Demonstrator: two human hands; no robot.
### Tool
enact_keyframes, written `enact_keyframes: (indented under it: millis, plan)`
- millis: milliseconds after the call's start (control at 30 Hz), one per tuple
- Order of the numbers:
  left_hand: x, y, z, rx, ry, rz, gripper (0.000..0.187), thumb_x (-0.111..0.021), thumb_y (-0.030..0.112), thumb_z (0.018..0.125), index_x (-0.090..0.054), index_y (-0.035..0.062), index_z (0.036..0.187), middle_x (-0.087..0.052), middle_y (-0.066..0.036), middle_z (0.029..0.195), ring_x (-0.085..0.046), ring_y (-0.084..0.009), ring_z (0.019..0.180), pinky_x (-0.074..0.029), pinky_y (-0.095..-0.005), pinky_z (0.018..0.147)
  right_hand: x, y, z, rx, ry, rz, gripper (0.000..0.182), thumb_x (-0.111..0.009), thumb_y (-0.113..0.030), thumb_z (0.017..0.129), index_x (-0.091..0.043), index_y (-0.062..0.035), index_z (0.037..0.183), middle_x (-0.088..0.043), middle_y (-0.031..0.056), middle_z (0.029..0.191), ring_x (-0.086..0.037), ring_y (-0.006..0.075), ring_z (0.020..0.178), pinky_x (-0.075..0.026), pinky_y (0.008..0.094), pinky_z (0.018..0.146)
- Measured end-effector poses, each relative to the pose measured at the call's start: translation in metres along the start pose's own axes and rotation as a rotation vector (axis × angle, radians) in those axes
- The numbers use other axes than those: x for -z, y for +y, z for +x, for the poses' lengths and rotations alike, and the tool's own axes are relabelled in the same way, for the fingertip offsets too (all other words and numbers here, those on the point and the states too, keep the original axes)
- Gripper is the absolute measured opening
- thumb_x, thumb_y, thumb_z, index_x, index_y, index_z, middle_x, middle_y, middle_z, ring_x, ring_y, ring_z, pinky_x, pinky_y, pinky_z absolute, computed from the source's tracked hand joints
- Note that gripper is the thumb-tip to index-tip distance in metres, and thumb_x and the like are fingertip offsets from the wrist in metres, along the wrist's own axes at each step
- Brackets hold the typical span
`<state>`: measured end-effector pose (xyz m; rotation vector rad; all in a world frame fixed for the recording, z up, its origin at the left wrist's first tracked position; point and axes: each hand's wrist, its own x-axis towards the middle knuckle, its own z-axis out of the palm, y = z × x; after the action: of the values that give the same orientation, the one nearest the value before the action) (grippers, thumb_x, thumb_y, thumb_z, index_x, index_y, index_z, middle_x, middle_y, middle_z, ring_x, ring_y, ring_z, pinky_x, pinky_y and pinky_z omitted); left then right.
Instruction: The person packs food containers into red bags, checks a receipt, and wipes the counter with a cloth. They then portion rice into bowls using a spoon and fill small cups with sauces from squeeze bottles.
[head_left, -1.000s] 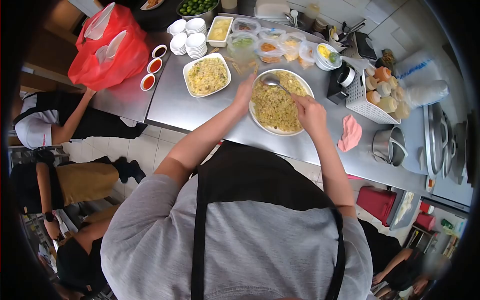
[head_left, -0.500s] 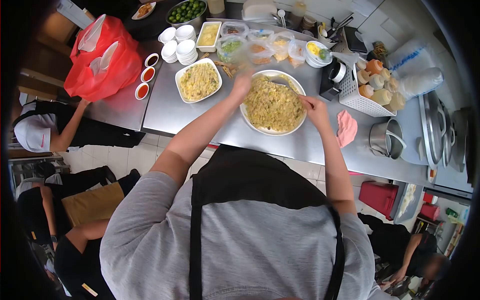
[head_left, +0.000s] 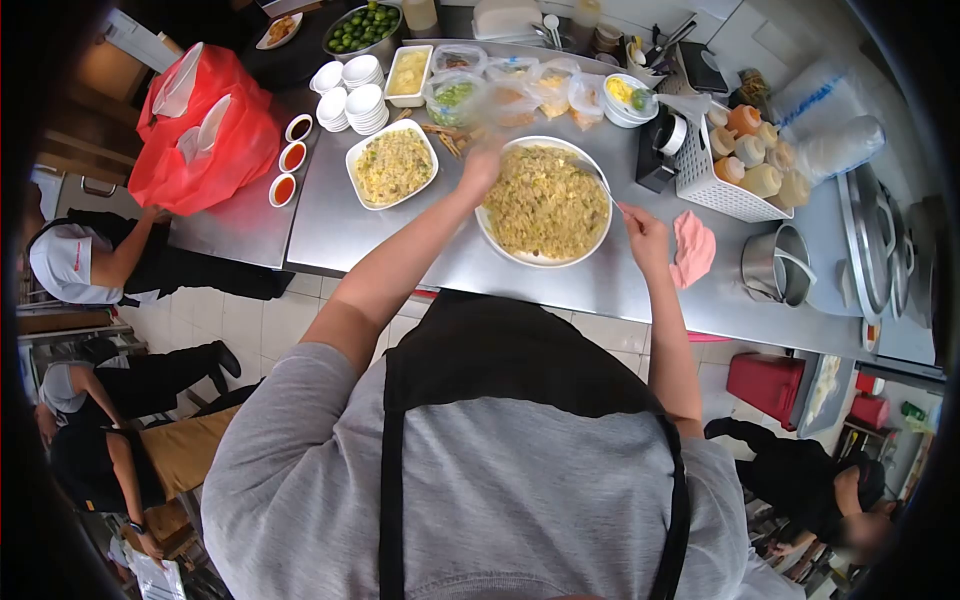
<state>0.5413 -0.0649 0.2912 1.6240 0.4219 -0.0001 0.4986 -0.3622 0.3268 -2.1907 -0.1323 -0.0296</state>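
Note:
In the head view a large round white bowl (head_left: 487, 228) of fried rice (head_left: 545, 200) stands on the steel counter in front of me. My right hand (head_left: 645, 238) is closed on the handle of a metal spoon (head_left: 598, 174), whose head lies against the rice along the bowl's upper right edge. My left hand (head_left: 482, 168) is at the bowl's left rim, its fingers smeared and hard to make out. Left of it sits a square white bowl (head_left: 352, 163) filled with more fried rice.
Stacked white cups (head_left: 366, 108), clear bags of ingredients (head_left: 453, 92) and a yellow-filled container (head_left: 410, 72) line the back. Sauce cups (head_left: 292, 156) and a red plastic bag (head_left: 215, 150) are leftward. A pink cloth (head_left: 692, 250), metal pot (head_left: 778, 265) and bottle basket (head_left: 728, 190) lie rightward. Co-workers stand nearby.
My right hand has shifted right and slightly down, drawing the spoon from over the rice toward the bowl's right rim. My left hand stays nearly in place. Co-workers behind have moved.

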Motion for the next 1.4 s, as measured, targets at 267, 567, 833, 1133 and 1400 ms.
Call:
enact_keyframes:
  millis: [267,567,833,1133,1400]
  plan:
    - [0.005,0.006,-0.004,0.010,-0.022,-0.098,0.040,-0.043,0.025,0.086,-0.050,-0.0036,0.114,-0.055,-0.013,0.111,-0.051,-0.0200,0.100,-0.038,-0.0294,0.087,-0.020,-0.056,-0.030,0.352,-0.062,-0.180,0.020,-0.053,-0.005,0.078,-0.064,-0.0086,0.094,-0.060,0.0150,0.078,-0.058,0.0312,0.070,-0.045,0.0377,0.063]
    - [0.016,0.001,-0.010,0.057,-0.103,-0.391,0.031,-0.041,0.018,0.088,-0.050,-0.0025,0.109,-0.056,-0.012,0.104,-0.054,-0.0189,0.096,-0.044,-0.0297,0.082,-0.033,-0.091,-0.028,0.530,-0.124,-0.531,0.031,-0.053,-0.005,0.070,-0.063,-0.0159,0.098,-0.059,0.0070,0.075,-0.060,0.0262,0.065,-0.049,0.0364,0.053]
    - [0.026,0.025,-0.028,0.137,-0.117,-0.264,0.044,-0.035,0.026,0.090,-0.042,-0.0045,0.121,-0.048,-0.015,0.122,-0.044,-0.0220,0.113,-0.031,-0.0319,0.097,-0.010,-0.102,-0.030,0.485,-0.244,-0.559,0.033,-0.051,-0.006,0.070,-0.063,-0.0170,0.099,-0.060,0.0069,0.077,-0.060,0.0257,0.066,-0.049,0.0377,0.059]
    - [0.032,0.022,-0.029,0.117,-0.127,-0.232,0.044,-0.034,0.029,0.091,-0.045,-0.0040,0.119,-0.049,-0.014,0.120,-0.045,-0.0213,0.113,-0.032,-0.0315,0.096,-0.023,-0.096,-0.021,0.513,-0.263,-0.457,0.025,-0.052,-0.009,0.073,-0.064,-0.0162,0.094,-0.060,0.0081,0.077,-0.060,0.0273,0.067,-0.048,0.0380,0.058]
    - [0.028,0.021,-0.030,0.114,-0.118,-0.226,0.037,-0.042,0.025,0.088,-0.052,-0.0013,0.111,-0.056,-0.011,0.110,-0.052,-0.0184,0.102,-0.037,-0.0310,0.090,-0.016,-0.085,-0.004,0.423,-0.102,-0.493,0.021,-0.053,-0.010,0.076,-0.065,-0.0161,0.092,-0.060,0.0097,0.073,-0.059,0.0281,0.067,-0.047,0.0395,0.060]
